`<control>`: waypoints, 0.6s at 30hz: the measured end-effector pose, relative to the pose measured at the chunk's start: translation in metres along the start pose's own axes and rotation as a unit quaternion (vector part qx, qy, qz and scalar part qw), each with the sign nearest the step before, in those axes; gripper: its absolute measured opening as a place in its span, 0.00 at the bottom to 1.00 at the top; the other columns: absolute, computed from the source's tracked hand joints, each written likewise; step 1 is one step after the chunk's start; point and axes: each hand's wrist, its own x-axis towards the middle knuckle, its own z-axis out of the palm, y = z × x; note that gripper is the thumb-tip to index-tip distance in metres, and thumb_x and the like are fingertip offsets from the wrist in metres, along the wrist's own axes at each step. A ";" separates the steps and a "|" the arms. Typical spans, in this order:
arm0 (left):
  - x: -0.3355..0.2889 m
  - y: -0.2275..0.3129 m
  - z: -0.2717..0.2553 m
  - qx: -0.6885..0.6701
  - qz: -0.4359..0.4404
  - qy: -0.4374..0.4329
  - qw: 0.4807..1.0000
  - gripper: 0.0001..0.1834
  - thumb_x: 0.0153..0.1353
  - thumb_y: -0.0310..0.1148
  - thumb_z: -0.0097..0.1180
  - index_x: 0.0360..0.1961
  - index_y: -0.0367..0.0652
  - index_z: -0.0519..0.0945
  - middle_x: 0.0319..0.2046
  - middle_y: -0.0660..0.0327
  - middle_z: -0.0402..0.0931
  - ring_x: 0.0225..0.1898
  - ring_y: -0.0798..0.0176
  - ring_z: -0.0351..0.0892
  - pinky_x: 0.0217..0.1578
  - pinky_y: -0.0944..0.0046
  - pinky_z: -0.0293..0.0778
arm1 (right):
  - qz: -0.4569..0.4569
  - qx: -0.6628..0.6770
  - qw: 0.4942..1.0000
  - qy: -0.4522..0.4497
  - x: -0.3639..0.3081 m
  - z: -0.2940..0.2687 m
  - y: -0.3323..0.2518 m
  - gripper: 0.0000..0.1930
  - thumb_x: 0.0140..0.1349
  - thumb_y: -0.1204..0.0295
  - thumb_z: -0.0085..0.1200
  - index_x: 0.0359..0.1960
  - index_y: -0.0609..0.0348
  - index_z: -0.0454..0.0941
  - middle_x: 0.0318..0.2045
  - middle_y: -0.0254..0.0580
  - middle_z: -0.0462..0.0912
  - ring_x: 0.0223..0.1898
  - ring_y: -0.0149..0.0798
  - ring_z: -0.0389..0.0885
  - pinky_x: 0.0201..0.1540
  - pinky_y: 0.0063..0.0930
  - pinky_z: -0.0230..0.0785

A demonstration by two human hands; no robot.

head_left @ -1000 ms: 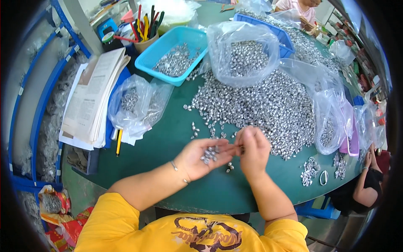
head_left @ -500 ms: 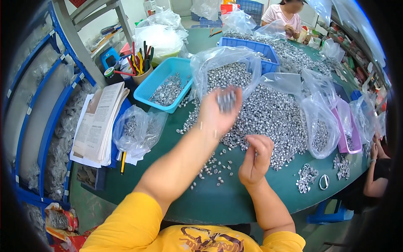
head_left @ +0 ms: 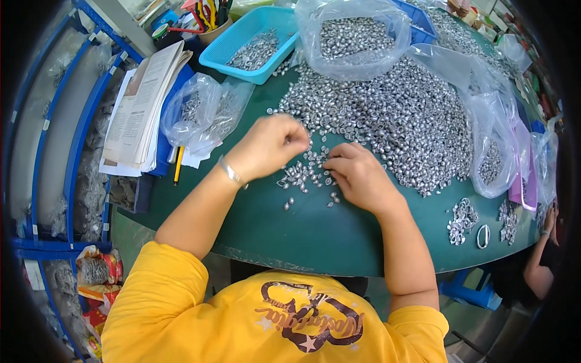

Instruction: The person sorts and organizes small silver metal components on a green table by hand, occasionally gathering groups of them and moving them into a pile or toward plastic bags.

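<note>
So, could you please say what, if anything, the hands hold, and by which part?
It cannot be told: the left hand is curled, the right hand is beside loose silver pieces, and any hold is hidden.

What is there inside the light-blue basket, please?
The light-blue basket holds small silvery pieces. Whatever lies beneath the top ones is covered and cannot be seen.

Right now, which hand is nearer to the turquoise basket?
Left. The left hand is below the turquoise basket in the picture; the right hand is farther off, down and to the right, by small silvery pieces.
</note>
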 end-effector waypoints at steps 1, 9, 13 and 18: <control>-0.016 -0.008 0.002 0.057 0.015 -0.006 0.998 0.06 0.48 0.24 0.61 0.30 0.39 0.79 0.28 0.62 0.74 0.25 0.66 0.73 0.28 0.70 0.70 | 0.025 -0.018 0.999 -0.023 -0.002 -0.001 0.004 0.07 0.46 0.80 0.55 0.28 0.59 0.80 0.32 0.40 0.76 0.37 0.45 0.74 0.42 0.35 0.68; -0.070 -0.002 0.033 0.017 -0.025 0.056 0.998 0.08 0.48 0.23 0.61 0.32 0.39 0.79 0.28 0.59 0.71 0.28 0.60 0.73 0.31 0.66 0.70 | 0.093 0.012 0.996 0.002 -0.001 -0.002 0.001 0.03 0.48 0.81 0.54 0.26 0.63 0.76 0.29 0.44 0.76 0.32 0.49 0.75 0.36 0.35 0.69; -0.060 -0.007 0.039 0.061 0.061 0.098 0.991 0.08 0.49 0.24 0.60 0.32 0.39 0.79 0.28 0.58 0.71 0.29 0.57 0.74 0.32 0.64 0.71 | 0.203 0.170 0.963 0.043 0.003 -0.009 0.005 0.02 0.52 0.81 0.54 0.28 0.64 0.76 0.27 0.43 0.74 0.29 0.42 0.76 0.32 0.30 0.68; -0.052 -0.010 0.048 0.128 0.071 0.074 0.986 0.06 0.47 0.24 0.60 0.29 0.39 0.78 0.30 0.56 0.71 0.33 0.53 0.74 0.34 0.61 0.71 | 0.239 0.237 0.942 -0.002 0.005 -0.009 0.000 0.06 0.52 0.84 0.55 0.32 0.66 0.77 0.31 0.38 0.77 0.30 0.30 0.77 0.34 0.22 0.71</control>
